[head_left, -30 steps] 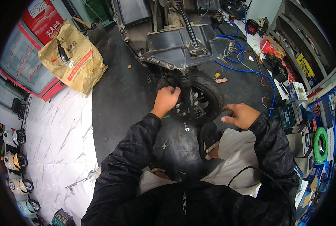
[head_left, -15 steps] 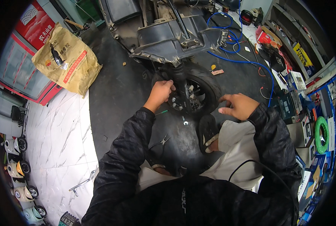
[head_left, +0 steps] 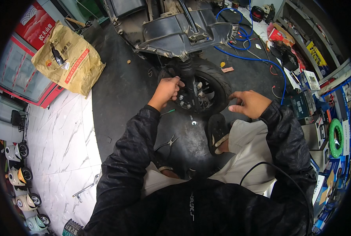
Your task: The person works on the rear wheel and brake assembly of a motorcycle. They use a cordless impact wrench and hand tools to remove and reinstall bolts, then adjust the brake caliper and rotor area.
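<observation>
The front wheel of a scooter, with a black tyre point(head_left: 214, 74), stands in front of me below a dark plastic body panel point(head_left: 163, 35). My left hand point(head_left: 168, 93) is closed at the left side of the wheel, beside the fork point(head_left: 188, 74). What its fingers pinch, if anything, is too small to make out. On the tyre's right side, my right hand point(head_left: 251, 104) has thumb and forefinger apart, fingertips at or close to the rubber. Below the wheel lie a small wrench point(head_left: 193, 121), a green-handled tool point(head_left: 169, 112) and a pair of pliers point(head_left: 168, 144).
A blue hose point(head_left: 258, 61) curls across the dark mat to the right. Boxes and a green ring point(head_left: 335, 138) crowd the right-hand shelves. At left stand a large paper sack point(head_left: 74, 59) and a red-framed glass cabinet point(head_left: 45, 96). My sandalled foot point(head_left: 218, 135) is near the tyre.
The view has shifted slightly. Both hands keep nearly the same places at the wheel, the left still closed and the right still with fingers apart.
</observation>
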{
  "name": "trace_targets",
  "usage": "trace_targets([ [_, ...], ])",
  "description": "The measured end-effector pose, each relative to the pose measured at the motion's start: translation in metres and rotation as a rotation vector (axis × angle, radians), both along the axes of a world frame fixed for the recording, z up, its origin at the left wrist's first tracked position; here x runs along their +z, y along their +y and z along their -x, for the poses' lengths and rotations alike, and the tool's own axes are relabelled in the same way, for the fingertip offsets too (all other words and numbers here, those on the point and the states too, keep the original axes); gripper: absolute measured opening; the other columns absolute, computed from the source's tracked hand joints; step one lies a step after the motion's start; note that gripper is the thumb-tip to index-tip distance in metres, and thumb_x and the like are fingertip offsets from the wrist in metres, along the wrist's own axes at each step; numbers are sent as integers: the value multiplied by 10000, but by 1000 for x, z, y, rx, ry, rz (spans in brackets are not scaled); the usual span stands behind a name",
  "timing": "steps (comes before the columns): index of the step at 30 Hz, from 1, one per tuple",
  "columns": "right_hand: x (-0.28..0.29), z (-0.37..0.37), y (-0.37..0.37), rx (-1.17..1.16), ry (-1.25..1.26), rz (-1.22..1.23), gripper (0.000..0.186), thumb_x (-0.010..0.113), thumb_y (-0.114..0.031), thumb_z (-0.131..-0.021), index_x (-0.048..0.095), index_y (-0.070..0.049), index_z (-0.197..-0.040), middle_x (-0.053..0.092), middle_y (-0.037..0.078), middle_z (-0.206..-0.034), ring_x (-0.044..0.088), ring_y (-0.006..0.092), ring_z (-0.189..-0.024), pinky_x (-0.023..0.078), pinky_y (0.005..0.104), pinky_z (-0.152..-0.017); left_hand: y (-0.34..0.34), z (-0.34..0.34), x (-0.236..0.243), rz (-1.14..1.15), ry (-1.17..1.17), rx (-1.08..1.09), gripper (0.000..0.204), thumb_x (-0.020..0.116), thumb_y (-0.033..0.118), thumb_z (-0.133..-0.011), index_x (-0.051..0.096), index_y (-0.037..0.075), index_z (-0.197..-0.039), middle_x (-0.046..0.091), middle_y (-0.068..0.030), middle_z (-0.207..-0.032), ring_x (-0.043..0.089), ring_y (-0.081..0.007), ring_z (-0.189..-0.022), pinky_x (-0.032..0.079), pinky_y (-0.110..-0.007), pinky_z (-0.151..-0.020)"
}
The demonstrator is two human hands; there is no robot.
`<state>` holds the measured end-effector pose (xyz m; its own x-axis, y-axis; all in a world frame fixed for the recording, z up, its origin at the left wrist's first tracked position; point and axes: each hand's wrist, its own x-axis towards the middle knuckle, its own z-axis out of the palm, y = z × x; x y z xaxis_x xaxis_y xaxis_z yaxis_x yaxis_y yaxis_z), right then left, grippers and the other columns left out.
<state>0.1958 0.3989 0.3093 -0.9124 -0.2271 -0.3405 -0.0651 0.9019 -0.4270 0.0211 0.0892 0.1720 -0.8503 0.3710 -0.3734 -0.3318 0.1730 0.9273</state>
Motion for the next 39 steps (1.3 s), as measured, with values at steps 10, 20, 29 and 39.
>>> trace_targets([
  [10,0,1,-1,-11,-19,-19,543,751,-427,-986,693,-12,-1332,803,190,-1029,754,393,-1040,580,468,-936,2,-8,-1,621,835,-22,431,652,404,-1047,747,4,-916,683,-115,-721,695,-259,-676,528,-392,-604],
  [20,-1,0,2,-10,-18,8,550,770,-435,-969,697,-16,-1319,802,196,-1023,756,395,-1033,582,470,-925,6,-17,6,761,967,-31,319,678,319,-1009,746,8,-1001,737,-248,-803,737,-423,-769,579,-466,-697],
  [29,0,-4,7,-15,2,18,521,773,-431,-970,706,-14,-1276,798,201,-1015,751,408,-1018,580,476,-913,3,-3,8,166,133,-55,333,680,326,-1008,742,1,-967,718,-218,-759,728,-384,-702,577,-482,-672],
  [39,4,-6,7,-12,12,24,521,768,-429,-972,707,-10,-1277,795,206,-1029,748,413,-1028,577,477,-917,8,-26,19,857,1054,-67,324,630,318,-1022,735,39,-896,761,-218,-849,746,-444,-801,599,-547,-730],
])
